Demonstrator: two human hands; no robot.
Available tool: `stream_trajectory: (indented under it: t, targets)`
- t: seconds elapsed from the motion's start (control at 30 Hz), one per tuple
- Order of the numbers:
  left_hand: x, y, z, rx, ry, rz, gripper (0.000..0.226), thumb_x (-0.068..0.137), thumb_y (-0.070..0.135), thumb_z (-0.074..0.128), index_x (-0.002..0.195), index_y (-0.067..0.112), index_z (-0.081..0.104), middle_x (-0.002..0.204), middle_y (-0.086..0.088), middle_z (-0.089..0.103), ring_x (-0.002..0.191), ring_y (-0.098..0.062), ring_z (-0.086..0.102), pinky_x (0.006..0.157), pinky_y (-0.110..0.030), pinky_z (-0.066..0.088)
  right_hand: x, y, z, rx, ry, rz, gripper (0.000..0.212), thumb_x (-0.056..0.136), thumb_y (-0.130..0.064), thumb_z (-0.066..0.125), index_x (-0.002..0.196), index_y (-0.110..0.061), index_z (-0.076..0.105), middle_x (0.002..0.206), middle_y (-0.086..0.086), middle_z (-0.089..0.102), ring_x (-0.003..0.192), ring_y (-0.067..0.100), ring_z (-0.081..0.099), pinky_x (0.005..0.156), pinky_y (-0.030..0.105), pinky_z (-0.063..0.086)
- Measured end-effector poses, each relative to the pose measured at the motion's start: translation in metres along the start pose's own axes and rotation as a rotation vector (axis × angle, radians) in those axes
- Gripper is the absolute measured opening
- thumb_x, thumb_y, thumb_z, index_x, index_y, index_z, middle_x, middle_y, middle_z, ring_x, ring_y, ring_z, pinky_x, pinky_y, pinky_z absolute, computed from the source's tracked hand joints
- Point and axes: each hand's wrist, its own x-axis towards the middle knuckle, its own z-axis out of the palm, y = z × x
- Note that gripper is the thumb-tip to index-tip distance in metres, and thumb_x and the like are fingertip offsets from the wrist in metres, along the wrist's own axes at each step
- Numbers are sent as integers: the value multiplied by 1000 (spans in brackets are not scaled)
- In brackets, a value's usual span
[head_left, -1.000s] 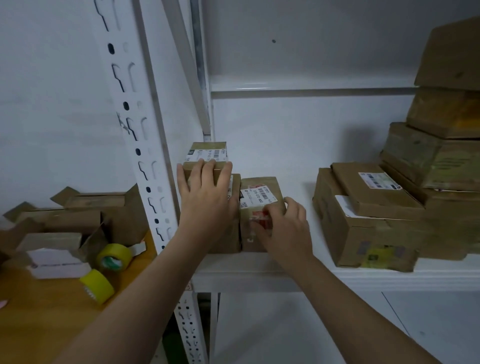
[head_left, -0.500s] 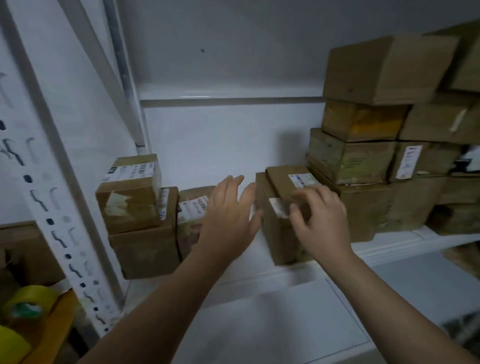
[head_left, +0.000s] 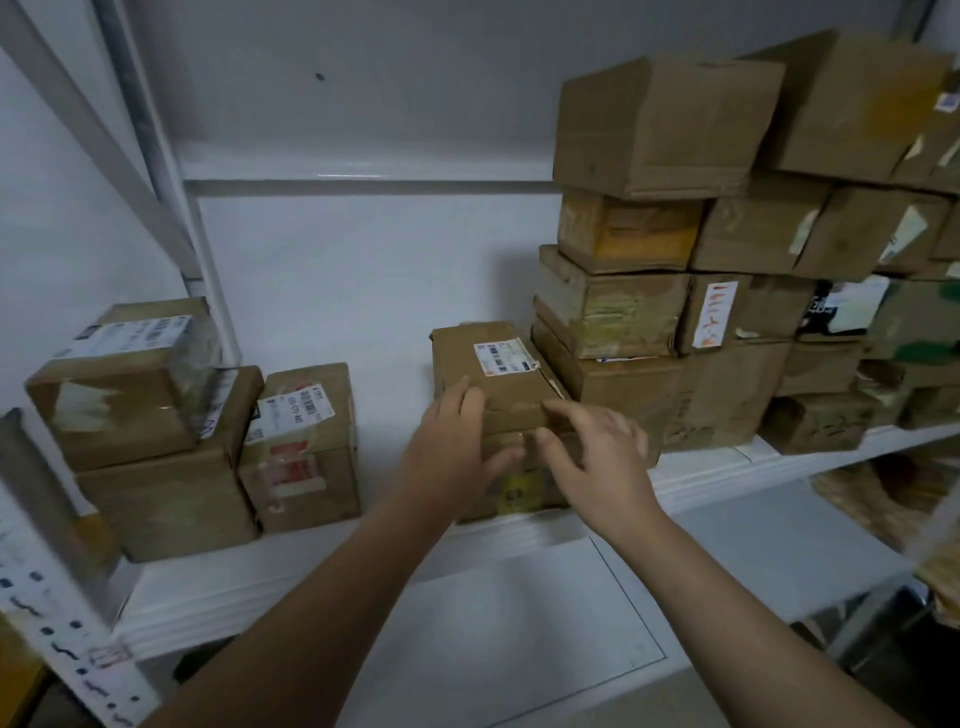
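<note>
Labelled box sits mid-shelf on a second box, with the big stack just beside it at 3 o'clock. Left hand: fingers straight, on its 9 o'clock edge. Right hand: fingers spread and loosely bent at the front corner, contact unclear. Likely light, stiff cardboard with slick tape. Clamp opposite sides.

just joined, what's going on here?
A person is working at cardboard parcels on a white shelf. The left hand touches the front left corner of a labelled flat parcel with straight fingers. The right hand curls at its front edge; grip unclear. The parcel lies on a yellow-stickered box.
</note>
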Motion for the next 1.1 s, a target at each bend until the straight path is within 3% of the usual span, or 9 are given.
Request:
stream_trajectory:
  t: [0.17,0.3,0.4,0.47,0.63,0.73,0.9,1.0,1.1]
  targets:
    - [-22,-7,-14,5,206,-16,56,76,25,75,127,14,55,127,-10,50,113,-30,49,93,-43,46,-1,-6,-9,431,-109,-97,23,96,-25,55,117,-31,62,114,-17,64,116,7,52,104,31,36]
    - [-38,-26,-40,1,307,73,46,73,3,76,117,9,65,119,-14,57,107,-33,55,90,-38,45,6,-15,-19,708,-148,-26,22,94,-23,58,114,-33,58,107,-18,64,100,-13,56,81,5,43]
    - [-50,-34,-59,-30,335,218,46,74,-2,71,118,11,62,121,-19,54,111,-33,52,92,-39,42,19,-24,-22,771,-92,123,24,92,-33,59,115,-32,52,110,-7,63,98,-3,60,86,17,49]
    - [-57,-36,-68,-68,346,284,44,79,5,62,120,20,55,125,-19,50,117,-26,46,96,-34,39,25,-33,-21,907,-135,207,37,91,-32,62,122,-33,42,116,-1,63,99,9,65,88,31,54]
    - [-67,-38,-83,-24,326,297,57,75,-3,71,122,23,50,134,-21,42,125,-19,38,98,-28,36,36,-53,-16,1366,-131,352,91,85,5,63,145,-42,14,105,5,70,82,19,72,57,30,56]
    - [-71,-35,-85,-18,341,178,70,65,-4,80,126,17,53,141,-26,33,128,-24,33,100,-37,38,34,-63,-10,1422,-61,322,98,83,9,63,146,-44,10,104,4,70,84,19,72,60,34,57]
    - [-81,-31,-81,-46,280,25,88,53,26,91,131,10,52,153,-22,7,138,-26,16,110,-49,25,24,-78,-3,1538,119,296,84,80,12,65,135,-34,21,119,12,62,98,25,69,72,41,59]
    - [-82,-25,-82,-150,401,0,70,64,15,85,128,14,55,155,-15,2,139,-26,23,111,-44,26,18,-85,0,1602,164,324,61,84,3,66,123,-27,30,113,9,65,97,24,70,75,40,59]
    - [-79,-24,-93,-287,576,-81,58,79,4,72,125,30,48,155,-18,18,142,-30,25,110,-50,33,15,-85,2,1601,160,364,28,92,-11,61,103,-25,40,110,6,64,89,13,71,71,32,59]
